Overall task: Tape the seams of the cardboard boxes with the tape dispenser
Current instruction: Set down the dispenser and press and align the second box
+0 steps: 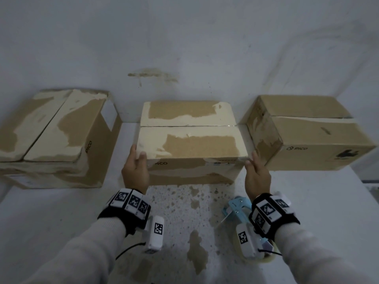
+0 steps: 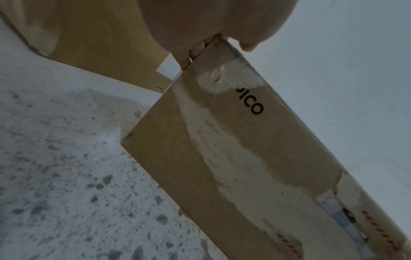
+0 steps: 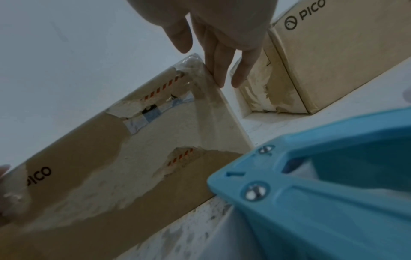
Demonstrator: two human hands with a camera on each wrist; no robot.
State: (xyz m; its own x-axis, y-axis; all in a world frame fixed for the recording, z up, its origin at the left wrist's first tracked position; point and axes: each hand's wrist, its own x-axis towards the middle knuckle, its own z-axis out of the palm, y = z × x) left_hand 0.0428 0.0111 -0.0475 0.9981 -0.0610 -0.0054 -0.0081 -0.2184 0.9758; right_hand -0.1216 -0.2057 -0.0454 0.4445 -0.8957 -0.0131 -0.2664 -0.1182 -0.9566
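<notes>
Three worn cardboard boxes stand in a row against the wall. My left hand (image 1: 138, 155) pinches the front-left top corner of the middle box (image 1: 190, 140), thumb on the lid and fingers down the side; the left wrist view shows the same grip (image 2: 219, 44) on that box (image 2: 244, 140). With straight fingers, my right hand (image 1: 253, 158) touches the front-right top corner (image 3: 213, 70) of the box (image 3: 133, 167). The lid's centre seam runs left to right. A blue tape dispenser (image 1: 235, 209) lies on the table under my right wrist, large in the right wrist view (image 3: 322, 184).
The left box (image 1: 51, 136) and right box (image 1: 307, 136) flank the middle one with narrow gaps. The white table (image 1: 61, 212) is pitted and stained in front of the boxes. A white wall rises right behind them. The table's edge shows at far right.
</notes>
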